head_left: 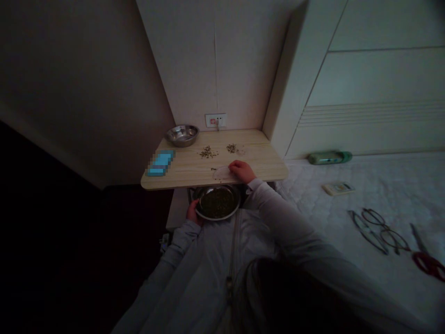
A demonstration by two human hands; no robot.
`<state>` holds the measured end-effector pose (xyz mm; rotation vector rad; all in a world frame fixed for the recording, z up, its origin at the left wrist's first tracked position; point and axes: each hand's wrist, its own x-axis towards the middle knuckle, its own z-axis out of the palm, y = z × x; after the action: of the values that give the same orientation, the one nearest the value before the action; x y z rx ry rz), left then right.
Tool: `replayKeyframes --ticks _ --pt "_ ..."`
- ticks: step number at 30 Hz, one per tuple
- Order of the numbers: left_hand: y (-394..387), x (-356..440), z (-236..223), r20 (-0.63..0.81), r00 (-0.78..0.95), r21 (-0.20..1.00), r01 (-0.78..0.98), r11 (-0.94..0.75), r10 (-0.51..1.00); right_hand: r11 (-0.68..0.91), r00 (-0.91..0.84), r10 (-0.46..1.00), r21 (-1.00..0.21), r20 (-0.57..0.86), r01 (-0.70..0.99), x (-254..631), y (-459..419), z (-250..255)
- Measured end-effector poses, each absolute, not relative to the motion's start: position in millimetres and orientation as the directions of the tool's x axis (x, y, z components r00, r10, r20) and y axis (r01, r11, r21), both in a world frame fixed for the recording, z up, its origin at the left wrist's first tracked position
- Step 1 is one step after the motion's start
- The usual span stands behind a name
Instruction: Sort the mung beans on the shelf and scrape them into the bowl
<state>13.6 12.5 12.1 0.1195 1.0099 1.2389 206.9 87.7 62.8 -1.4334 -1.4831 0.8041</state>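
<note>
My left hand (193, 213) is closed on the rim of a metal bowl (237, 207), just below the front edge of the wooden tabletop (174, 182). Dark greenish grains (218, 203), too dim to name, lie in that bowl. On the tabletop near its front edge, my right hand (242, 171) pinches a thin, clear, rounded sheet (221, 173). A few dark bits lie beside the sheet. Farther back are two loose piles of small dark grains: a left pile (207, 152) and a right pile (232, 148).
A second metal bowl (182, 136) stands at the tabletop's back left, with a blurred-out phone (160, 163) in front. On the white bed (306, 204) lie a green bottle (329, 157), a small box (338, 188), eyeglasses (385, 230) and red-handled scissors (428, 264). A wall socket (216, 120) is behind.
</note>
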Motion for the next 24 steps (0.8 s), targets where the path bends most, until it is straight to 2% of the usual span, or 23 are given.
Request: replayKeyframes --ticks 8,24 --pt "11.6 14.6 11.6 -0.54 0.002 0.567 -0.739 0.365 0.842 0.124 0.054 0.986 -0.902 0.16 0.414 207.5 87.7 62.9" --pt "12.3 14.5 13.3 -0.567 0.025 0.552 -0.73 0.403 0.823 0.128 0.007 0.989 -0.893 0.145 0.431 209.9 87.8 60.7"
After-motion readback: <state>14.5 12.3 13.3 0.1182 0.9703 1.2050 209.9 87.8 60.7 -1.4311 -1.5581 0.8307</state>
